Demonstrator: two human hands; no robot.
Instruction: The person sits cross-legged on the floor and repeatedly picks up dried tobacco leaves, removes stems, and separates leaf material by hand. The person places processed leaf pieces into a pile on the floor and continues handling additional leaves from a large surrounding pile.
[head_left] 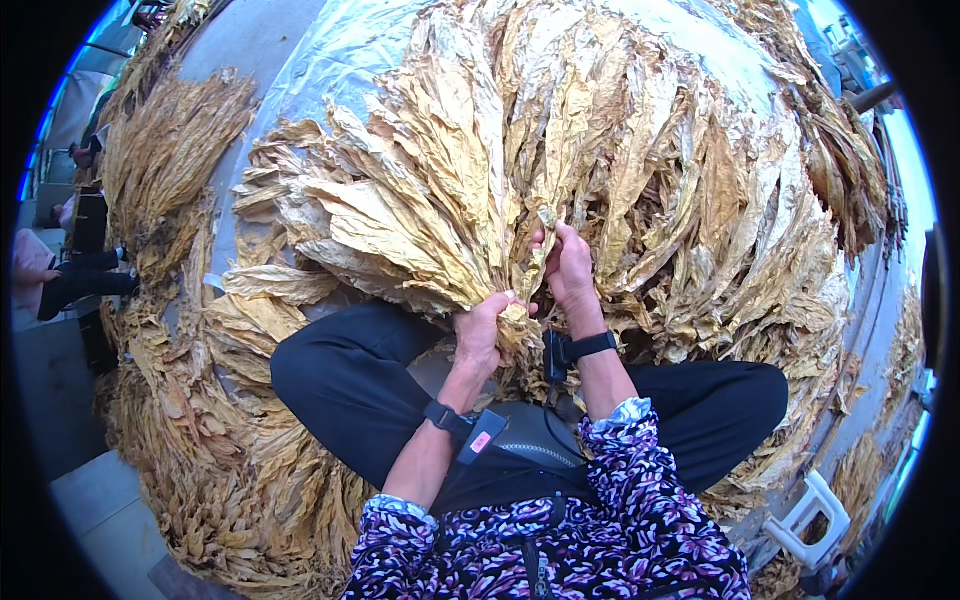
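Between my knees, my left hand [480,328] is wrapped round the stem ends of a fanned bundle of dried tobacco leaves [400,230]. The bundle spreads up and to the left from my fist, yellow-brown and crinkled. Just to its right and a little farther off, my right hand [570,265] pinches a single dried tobacco leaf [544,240] near its narrow end. The two hands are close together but apart. Part of the held stems is hidden by my left fingers.
A wide heap of loose tobacco leaves [690,200] lies ahead and to the right, partly over clear plastic sheeting [340,50]. More leaf piles [250,480] lie on my left. A white plastic frame-like piece [812,520] stands at the lower right. Another person's dark-clad leg [90,280] shows at far left.
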